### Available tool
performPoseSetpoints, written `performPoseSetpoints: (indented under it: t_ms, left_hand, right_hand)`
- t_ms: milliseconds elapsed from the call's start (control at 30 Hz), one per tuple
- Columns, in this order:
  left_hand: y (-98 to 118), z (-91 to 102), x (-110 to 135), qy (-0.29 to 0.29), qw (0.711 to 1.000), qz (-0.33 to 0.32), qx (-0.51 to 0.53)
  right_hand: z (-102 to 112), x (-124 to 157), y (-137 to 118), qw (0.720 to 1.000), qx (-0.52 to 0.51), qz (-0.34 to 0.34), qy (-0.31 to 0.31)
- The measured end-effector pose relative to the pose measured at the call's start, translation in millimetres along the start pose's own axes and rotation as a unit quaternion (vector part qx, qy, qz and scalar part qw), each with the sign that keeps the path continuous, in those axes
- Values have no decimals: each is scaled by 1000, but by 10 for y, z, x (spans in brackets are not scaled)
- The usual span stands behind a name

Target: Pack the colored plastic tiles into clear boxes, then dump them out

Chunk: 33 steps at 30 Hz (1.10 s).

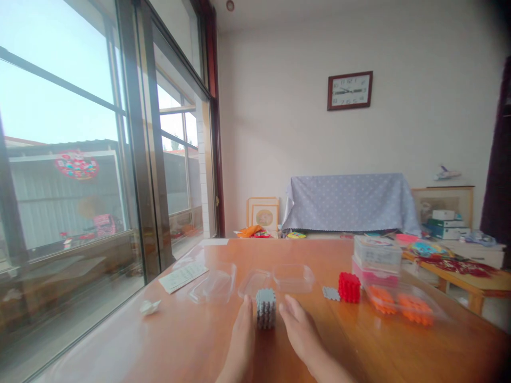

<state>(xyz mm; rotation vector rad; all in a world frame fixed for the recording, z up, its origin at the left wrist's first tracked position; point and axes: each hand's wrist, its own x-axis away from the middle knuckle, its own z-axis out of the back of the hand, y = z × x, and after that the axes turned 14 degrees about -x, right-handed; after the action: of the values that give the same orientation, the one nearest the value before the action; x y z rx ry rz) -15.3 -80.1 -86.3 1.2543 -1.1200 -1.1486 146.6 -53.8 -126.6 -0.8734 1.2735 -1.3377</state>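
A stack of grey notched foam tiles [266, 309] stands upright on the wooden table between my two hands. My left hand [242, 331] is at its left side, fingers stretched forward, close to the stack; whether it touches cannot be told. To the right of the stack, with a small gap, my right hand [300, 330] is held with its fingers extended and holds nothing. A red stack of the same kind [349, 288] stands further right, with a flat grey piece [331, 293] beside it.
Clear plastic containers [293, 277] lie behind the grey stack. At right, a clear tray [431, 302] holds orange pieces [415, 309], near stacked boxes [377, 260]. A printed paper sheet [184, 276] and a crumpled white scrap [150, 307] lie on the table [191, 340] at left.
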Motion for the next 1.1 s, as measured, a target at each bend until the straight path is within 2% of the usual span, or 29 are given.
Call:
performPoseSetpoints:
  t_ms: [100, 133, 267, 367, 467, 600, 733, 867, 933, 1100]
  left_hand:
    - [-102, 50, -15, 60, 997, -13, -37]
    - [-118, 61, -24, 70, 996, -13, -49]
    - [-71, 66, -31, 88, 992, -48, -77]
    - [3, 49, 4, 93, 990, -69, -79]
    - [31, 36, 33, 84, 990, -81, -75]
    - [11, 32, 34, 76, 990, -91, -75]
    - [-19, 37, 8, 90, 988, -95, -85]
    - [-43, 41, -23, 99, 986, -98, -89]
    - [-53, 40, -36, 104, 986, -99, -89]
    - [-98, 38, -77, 105, 984, -112, -87]
  right_hand:
    - [346, -201, 88, 980, 195, 14, 27]
    - [467, -260, 93, 973, 228, 15, 35]
    - [853, -432, 52, 951, 303, 11, 65]
    - [1001, -502, 36, 935, 345, 11, 79]
    - [1045, -515, 59, 924, 375, 13, 75]
    - [973, -444, 119, 915, 400, 29, 43]
    - [878, -348, 148, 930, 364, 53, -5]
    - [899, -285, 104, 941, 327, 72, 37]
    - [913, -254, 76, 934, 345, 78, 45]
    - [859, -186, 64, 910, 409, 64, 20]
